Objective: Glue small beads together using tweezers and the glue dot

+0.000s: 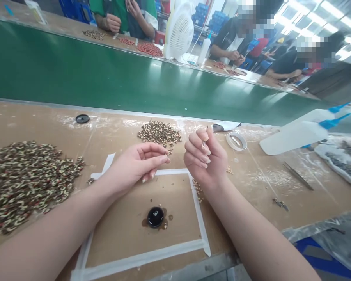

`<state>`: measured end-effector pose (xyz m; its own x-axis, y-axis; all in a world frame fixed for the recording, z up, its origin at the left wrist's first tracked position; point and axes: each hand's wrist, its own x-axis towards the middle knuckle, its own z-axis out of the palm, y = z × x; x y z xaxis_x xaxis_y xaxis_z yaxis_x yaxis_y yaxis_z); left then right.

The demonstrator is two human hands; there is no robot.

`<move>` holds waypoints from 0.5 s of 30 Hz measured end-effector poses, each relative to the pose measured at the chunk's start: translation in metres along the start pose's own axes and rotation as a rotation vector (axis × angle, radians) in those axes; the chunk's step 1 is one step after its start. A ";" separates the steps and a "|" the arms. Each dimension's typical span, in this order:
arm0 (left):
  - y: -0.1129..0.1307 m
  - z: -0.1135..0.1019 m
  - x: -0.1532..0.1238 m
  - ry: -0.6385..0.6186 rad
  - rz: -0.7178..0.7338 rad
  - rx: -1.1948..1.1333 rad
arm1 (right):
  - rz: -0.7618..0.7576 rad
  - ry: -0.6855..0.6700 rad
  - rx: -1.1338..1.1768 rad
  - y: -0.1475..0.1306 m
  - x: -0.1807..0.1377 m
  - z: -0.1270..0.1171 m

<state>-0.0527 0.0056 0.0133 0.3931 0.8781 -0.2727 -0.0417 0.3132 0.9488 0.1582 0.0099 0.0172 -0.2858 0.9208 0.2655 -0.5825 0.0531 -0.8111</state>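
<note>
My right hand [205, 157] is raised above the brown bench, fingers curled round a thin metal tool [204, 141] that points upward. My left hand [140, 164] lies beside it, fingers together and pinched at the tips; whether anything small is between them I cannot make out. Just beyond both hands sits a small heap of tiny brown-and-cream parts [159, 133]. A much larger heap of the same parts [26, 179] covers the bench at my left. Below my hands a black round cap [155, 216] rests in a dark stain inside a white tape rectangle [197, 210].
A green conveyor belt [105, 74] runs across behind the bench. A small white dish [236, 141], white squeeze bottles [295, 134] with blue nozzles, tweezers [298, 176] and a black disc [82, 118] lie around. Other people work beyond the belt beside a white fan [179, 29].
</note>
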 end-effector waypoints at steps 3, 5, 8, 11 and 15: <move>0.001 0.000 0.000 -0.008 -0.006 0.015 | -0.002 0.179 -0.001 0.003 -0.001 0.000; 0.000 -0.001 0.000 -0.011 -0.007 0.021 | -0.006 0.174 0.035 0.003 -0.001 0.000; 0.000 -0.001 0.001 -0.010 -0.008 0.014 | -0.025 0.105 0.061 0.003 0.000 0.000; -0.001 -0.001 0.002 0.008 0.013 -0.026 | 0.020 0.040 -0.042 0.005 -0.002 0.003; -0.005 -0.001 0.004 0.019 0.074 -0.109 | 0.171 -0.248 -0.267 0.009 -0.014 0.011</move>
<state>-0.0517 0.0075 0.0076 0.3681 0.9067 -0.2060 -0.1699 0.2834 0.9438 0.1481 -0.0067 0.0123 -0.5553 0.8058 0.2058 -0.3014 0.0357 -0.9528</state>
